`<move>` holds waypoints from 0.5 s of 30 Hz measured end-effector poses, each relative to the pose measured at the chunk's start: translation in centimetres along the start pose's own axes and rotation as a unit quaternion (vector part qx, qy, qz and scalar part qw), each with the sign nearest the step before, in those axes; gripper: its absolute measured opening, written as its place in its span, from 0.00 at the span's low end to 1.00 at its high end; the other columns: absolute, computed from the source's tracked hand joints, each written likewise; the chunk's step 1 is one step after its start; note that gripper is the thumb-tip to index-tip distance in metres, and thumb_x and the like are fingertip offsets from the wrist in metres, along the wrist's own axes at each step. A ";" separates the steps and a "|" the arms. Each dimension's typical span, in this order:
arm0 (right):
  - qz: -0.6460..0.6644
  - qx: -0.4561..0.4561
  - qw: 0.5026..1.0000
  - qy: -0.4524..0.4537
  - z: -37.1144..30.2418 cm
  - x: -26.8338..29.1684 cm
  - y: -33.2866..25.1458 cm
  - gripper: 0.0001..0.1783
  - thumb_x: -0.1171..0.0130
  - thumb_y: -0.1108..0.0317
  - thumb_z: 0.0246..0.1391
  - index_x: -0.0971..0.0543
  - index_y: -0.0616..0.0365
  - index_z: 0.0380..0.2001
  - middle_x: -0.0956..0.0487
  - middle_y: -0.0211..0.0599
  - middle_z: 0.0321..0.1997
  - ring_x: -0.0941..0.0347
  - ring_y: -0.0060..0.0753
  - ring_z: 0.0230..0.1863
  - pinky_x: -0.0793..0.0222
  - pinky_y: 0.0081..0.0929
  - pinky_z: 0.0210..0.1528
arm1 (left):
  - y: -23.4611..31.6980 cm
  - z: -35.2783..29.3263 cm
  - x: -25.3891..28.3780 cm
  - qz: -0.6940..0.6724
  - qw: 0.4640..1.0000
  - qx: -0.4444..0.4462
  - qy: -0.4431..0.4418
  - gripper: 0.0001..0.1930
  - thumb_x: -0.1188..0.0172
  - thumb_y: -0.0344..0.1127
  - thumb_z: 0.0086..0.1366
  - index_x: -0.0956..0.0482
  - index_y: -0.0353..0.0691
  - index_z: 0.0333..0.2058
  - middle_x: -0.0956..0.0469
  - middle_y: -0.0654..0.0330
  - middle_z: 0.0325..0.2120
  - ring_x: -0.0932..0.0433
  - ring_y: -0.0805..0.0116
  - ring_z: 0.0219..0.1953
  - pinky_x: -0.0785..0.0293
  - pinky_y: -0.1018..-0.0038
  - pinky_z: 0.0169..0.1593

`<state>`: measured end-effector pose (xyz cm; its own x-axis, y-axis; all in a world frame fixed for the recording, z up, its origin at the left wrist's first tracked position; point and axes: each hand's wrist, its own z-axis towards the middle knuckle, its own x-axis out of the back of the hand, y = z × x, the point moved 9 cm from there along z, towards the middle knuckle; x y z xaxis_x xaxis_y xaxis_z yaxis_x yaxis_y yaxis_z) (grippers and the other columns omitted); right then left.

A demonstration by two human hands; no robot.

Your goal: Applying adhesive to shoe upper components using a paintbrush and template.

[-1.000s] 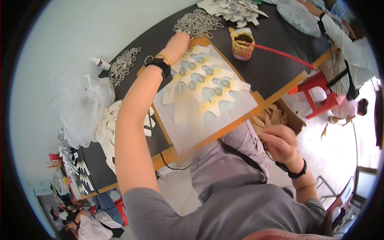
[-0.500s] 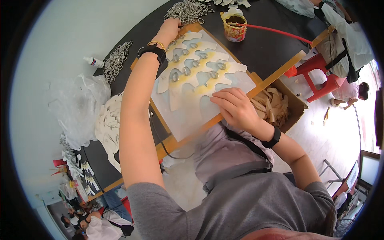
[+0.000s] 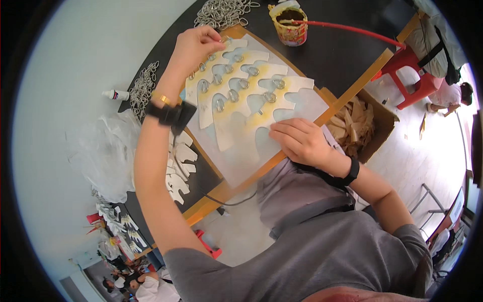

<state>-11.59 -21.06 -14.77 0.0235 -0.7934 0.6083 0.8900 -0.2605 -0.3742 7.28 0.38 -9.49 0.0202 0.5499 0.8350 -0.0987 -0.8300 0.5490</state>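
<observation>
My left hand (image 3: 196,46) is at the far left corner of a wood-edged board (image 3: 198,214). Its thumb and forefinger pinch a small metal ring, mostly hidden by the fingertips. White notched pieces (image 3: 229,133) overlap in rows on a pale sheet (image 3: 236,168) covering the board. Yellowish smears mark their tabs, and several oval metal rings (image 3: 233,95) sit along them. My right hand (image 3: 302,142) rests by the board's near right edge, fingers bent together, fingertips touching the nearest white piece. Whatever it may hold is hidden.
Beyond the board are a pile of metal rings (image 3: 221,14) and a tub (image 3: 292,34) with a red stick (image 3: 347,28) across it. Left lie more rings (image 3: 144,88), a white bottle (image 3: 115,94) and clear plastic bags (image 3: 103,156). Right stands a cardboard box (image 3: 380,133) of tan scraps.
My left hand has come back from the edge of the ring pile to the far left corner of the board. The right hand stays near the same edge. The whole view has shifted slightly.
</observation>
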 end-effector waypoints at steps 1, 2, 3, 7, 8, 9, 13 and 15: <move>-0.001 0.004 1.000 -0.005 0.1 0.0 0.0 0.21 0.41 0.74 0.32 0.23 0.62 0.37 0.22 0.38 0.41 0.25 0.36 0.42 0.27 0.30 0.44 | 1.5 -1.8 -0.1 0.002 1.000 0.004 -0.007 0.07 0.34 0.30 0.53 0.21 0.34 0.29 0.19 0.61 0.25 0.23 0.75 0.28 0.28 0.79 0.34; 0.003 -0.003 1.000 -0.006 0.1 0.1 0.1 0.21 0.41 0.74 0.32 0.23 0.62 0.37 0.22 0.38 0.41 0.25 0.36 0.42 0.27 0.30 0.44 | 3.2 -3.5 -1.3 -0.030 0.997 -0.016 -0.071 0.06 0.35 0.29 0.54 0.21 0.34 0.29 0.20 0.62 0.24 0.23 0.76 0.28 0.28 0.80 0.35; 0.001 0.002 1.000 -0.004 0.1 0.2 0.1 0.21 0.41 0.74 0.32 0.23 0.62 0.38 0.22 0.38 0.41 0.25 0.36 0.42 0.27 0.30 0.44 | 4.5 -5.1 -2.7 -0.062 0.989 -0.035 -0.133 0.04 0.37 0.27 0.55 0.20 0.33 0.29 0.21 0.63 0.24 0.24 0.77 0.28 0.29 0.81 0.35; -0.001 0.009 1.000 -0.013 0.1 -0.3 0.1 0.22 0.41 0.73 0.32 0.24 0.62 0.38 0.23 0.37 0.42 0.25 0.36 0.43 0.27 0.30 0.45 | 6.1 -9.0 -6.1 -0.074 0.976 -0.056 -0.195 0.03 0.39 0.26 0.56 0.20 0.33 0.29 0.21 0.62 0.25 0.23 0.74 0.29 0.28 0.79 0.36; 0.001 0.008 1.000 -0.013 0.1 -0.5 0.1 0.22 0.41 0.73 0.32 0.24 0.62 0.38 0.23 0.37 0.42 0.25 0.36 0.43 0.27 0.30 0.45 | 6.4 -9.5 -6.8 -0.058 0.975 -0.082 -0.198 0.03 0.40 0.26 0.56 0.20 0.34 0.30 0.21 0.61 0.25 0.23 0.72 0.29 0.28 0.78 0.36; 0.001 0.011 1.000 -0.010 0.1 -0.5 0.1 0.22 0.41 0.73 0.32 0.24 0.62 0.38 0.22 0.37 0.42 0.25 0.36 0.43 0.27 0.30 0.45 | 6.7 -9.9 -7.3 -0.043 0.972 -0.109 -0.202 0.04 0.40 0.26 0.56 0.20 0.34 0.30 0.21 0.60 0.26 0.23 0.70 0.29 0.28 0.77 0.36; -0.003 0.010 1.000 -0.003 0.0 -0.4 -0.1 0.21 0.41 0.73 0.32 0.24 0.61 0.38 0.22 0.36 0.42 0.25 0.36 0.43 0.28 0.30 0.44 | 6.4 -10.0 -8.1 -0.048 0.973 -0.113 -0.197 0.04 0.39 0.27 0.56 0.19 0.35 0.31 0.21 0.59 0.27 0.23 0.66 0.29 0.28 0.76 0.36; -0.004 0.007 1.000 -0.003 0.0 -0.4 0.0 0.21 0.41 0.73 0.33 0.24 0.61 0.38 0.22 0.36 0.42 0.25 0.35 0.43 0.28 0.30 0.44 | 6.3 -9.9 -8.2 -0.046 0.974 -0.104 -0.196 0.04 0.39 0.27 0.56 0.19 0.35 0.31 0.21 0.59 0.27 0.23 0.67 0.30 0.28 0.76 0.36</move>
<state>-11.63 -20.78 -14.99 0.0195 -0.7887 0.6145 0.8960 -0.2589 -0.3607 -3.39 -8.43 -13.26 0.4122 0.5103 0.7547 -0.2763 -0.7194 0.6373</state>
